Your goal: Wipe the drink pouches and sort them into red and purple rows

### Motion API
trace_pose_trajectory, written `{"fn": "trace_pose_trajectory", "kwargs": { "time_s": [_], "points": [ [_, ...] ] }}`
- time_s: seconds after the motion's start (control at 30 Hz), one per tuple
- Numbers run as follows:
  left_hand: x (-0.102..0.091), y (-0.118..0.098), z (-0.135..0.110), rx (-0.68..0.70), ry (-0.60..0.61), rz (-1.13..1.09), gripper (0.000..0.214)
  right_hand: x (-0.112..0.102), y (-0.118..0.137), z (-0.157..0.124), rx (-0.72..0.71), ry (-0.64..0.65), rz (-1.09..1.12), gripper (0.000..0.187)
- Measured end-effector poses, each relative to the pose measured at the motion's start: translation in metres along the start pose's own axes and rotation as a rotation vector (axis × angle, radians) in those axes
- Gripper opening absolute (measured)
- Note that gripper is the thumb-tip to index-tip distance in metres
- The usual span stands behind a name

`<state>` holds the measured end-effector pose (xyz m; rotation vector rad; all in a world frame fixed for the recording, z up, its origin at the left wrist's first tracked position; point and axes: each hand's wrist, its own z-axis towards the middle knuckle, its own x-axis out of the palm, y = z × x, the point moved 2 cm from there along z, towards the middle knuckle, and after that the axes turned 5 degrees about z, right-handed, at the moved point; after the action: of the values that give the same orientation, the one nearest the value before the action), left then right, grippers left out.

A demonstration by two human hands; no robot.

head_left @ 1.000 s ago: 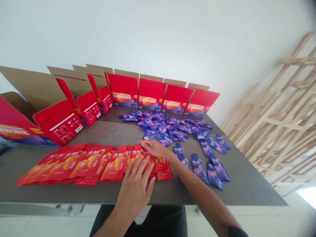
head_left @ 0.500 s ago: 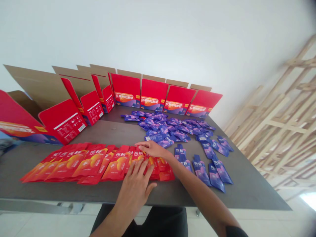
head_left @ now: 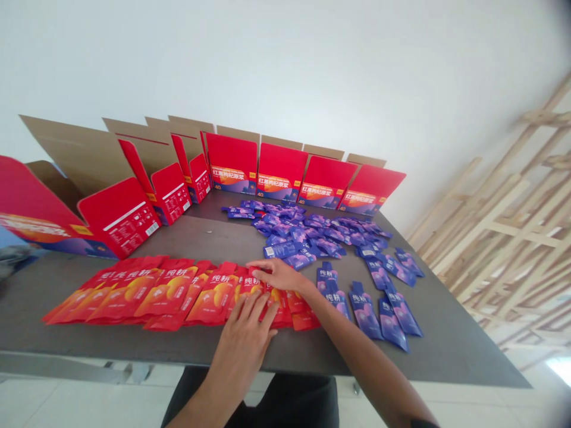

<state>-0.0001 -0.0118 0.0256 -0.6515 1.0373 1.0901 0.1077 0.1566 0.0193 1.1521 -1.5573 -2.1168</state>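
Left hand [head_left: 244, 336] open, fingers spread, pressing flat on the red pouches [head_left: 169, 297] – no grip on anything. Right hand [head_left: 277, 274] open too, palm down across the same pouches, fingertips at their far edge, just beside the purple pouches [head_left: 312, 236]. Red pouches overlapping in one long row near the edge of a dark table [head_left: 98, 339] – loose purple heap behind, red cartons [head_left: 232, 163] standing open along the far side.

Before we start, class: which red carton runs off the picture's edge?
The leftmost red carton: its printed front is cut off by the left edge, while the others show whole.
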Motion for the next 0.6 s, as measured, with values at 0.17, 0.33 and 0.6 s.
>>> {"fn": "trace_pose_trajectory", "kwargs": {
  "time_s": [0.17,0.33,0.6],
  "points": [
    [0.0023,0.0011,-0.0014,0.024,-0.063,0.049,0.035,0.0007,0.0042,0.0016,-0.007,-0.01,-0.017,0.037],
    [0.0031,0.0023,-0.002,0.023,-0.093,0.051,0.035,0.0011,0.0043,0.0024,-0.011,-0.011,-0.031,0.037],
    [-0.0014,0.004,-0.0012,0.047,-0.057,0.021,0.034,0.001,0.0066,0.0,-0.011,0.022,-0.029,0.042]
  ]
}}
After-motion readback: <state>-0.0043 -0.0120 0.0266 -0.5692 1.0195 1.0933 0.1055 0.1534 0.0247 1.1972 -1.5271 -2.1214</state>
